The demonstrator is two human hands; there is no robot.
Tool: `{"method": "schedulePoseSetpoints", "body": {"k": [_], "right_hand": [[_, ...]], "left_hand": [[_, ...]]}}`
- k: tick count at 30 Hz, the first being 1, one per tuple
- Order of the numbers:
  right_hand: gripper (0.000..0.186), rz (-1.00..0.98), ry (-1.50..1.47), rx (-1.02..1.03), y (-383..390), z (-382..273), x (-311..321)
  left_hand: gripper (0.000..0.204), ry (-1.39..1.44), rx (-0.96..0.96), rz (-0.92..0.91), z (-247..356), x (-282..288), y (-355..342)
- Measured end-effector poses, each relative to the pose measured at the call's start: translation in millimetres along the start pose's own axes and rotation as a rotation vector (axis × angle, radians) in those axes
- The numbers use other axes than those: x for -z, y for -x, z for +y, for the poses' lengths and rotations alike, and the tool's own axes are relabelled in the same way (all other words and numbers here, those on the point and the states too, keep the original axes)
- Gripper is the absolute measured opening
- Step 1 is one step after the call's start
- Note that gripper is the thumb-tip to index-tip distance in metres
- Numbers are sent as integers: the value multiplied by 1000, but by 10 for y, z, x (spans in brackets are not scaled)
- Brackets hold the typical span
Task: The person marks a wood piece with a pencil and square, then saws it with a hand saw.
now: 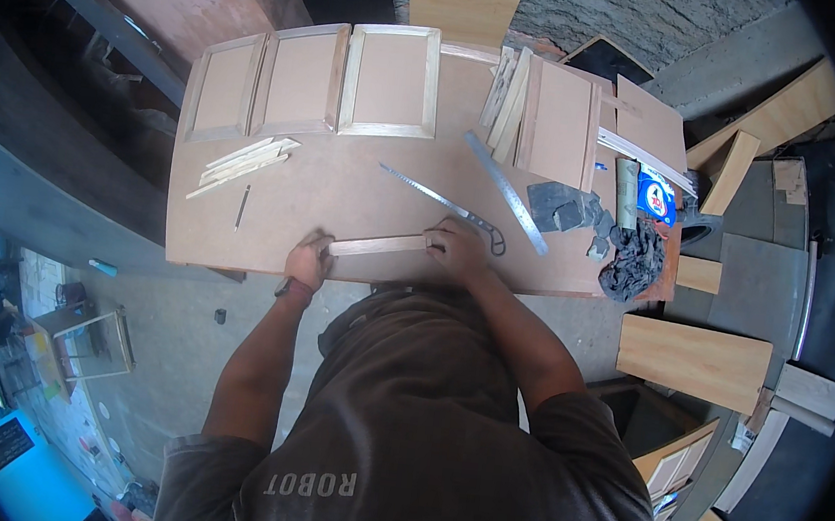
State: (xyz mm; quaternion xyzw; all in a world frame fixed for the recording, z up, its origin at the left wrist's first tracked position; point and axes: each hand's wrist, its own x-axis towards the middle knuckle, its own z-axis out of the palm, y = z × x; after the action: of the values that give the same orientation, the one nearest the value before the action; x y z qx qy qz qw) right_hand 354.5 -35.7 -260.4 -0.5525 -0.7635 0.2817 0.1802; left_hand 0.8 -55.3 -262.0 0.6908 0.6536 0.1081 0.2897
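A short wooden strip (377,246) is held level at the table's near edge. My left hand (308,259) is closed round its left end, and my right hand (458,249) closes on its right end. Just beyond my right hand lies a hand saw (435,199) with a narrow blade and a dark looped handle. A metal ruler (507,192) rests slantwise to the right of the saw. Off to the left are a pencil (243,207) and several loose pale wood strips (243,164). My fingertips are partly hidden at both ends of the strip.
Three framed panels (391,82) line the table's far left side. Another panel (558,123) and long strips (509,104) lie far right. Dark torn sheets (555,207), a greenish roll (626,192), a blue package (657,197) and a dark crumpled cloth (633,264) crowd the right edge.
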Motion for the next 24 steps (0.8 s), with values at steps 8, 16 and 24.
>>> {"method": "schedulePoseSetpoints", "body": {"k": [8,16,24], "right_hand": [[36,-24,10,-8,1,-11,17],[36,3,38,13,26,55,-44],[36,-50,25,-35,28,28,-35]], "left_hand": [[38,-15,-15,-39,-53,-11,-27],[39,-20,-29,-11,26,14,-13],[40,-22,-20,2,-3,-10,-1]]}}
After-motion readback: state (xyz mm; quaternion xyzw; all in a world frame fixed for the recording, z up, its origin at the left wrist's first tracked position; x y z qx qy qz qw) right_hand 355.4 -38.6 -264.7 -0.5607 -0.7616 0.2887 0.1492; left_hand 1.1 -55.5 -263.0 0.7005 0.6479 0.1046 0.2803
